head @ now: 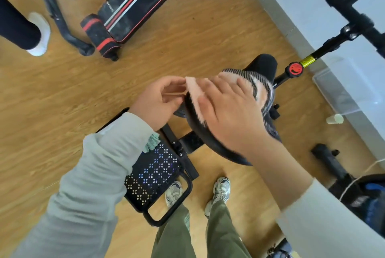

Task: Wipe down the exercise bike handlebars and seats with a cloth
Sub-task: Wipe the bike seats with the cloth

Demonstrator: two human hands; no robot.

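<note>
right hand (227,107) pressed flat, fingers straight, on the cloth (265,93) spread over the seat (195,126); left hand (160,101) seems to pinch its edge beside the seat; seat wipe underway, handlebars (341,3) beyond the seat untouched

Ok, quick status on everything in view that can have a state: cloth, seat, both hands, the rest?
cloth: spread over the seat, far end draped off the side.
seat: partly covered by the cloth, near rim bare.
right hand: flat, fingers straight, pressing the cloth onto the seat.
left hand: fingers curled, pinching the cloth's corner.
handlebars: no hand on them.
bench: resting on the floor, nobody on it.
</note>
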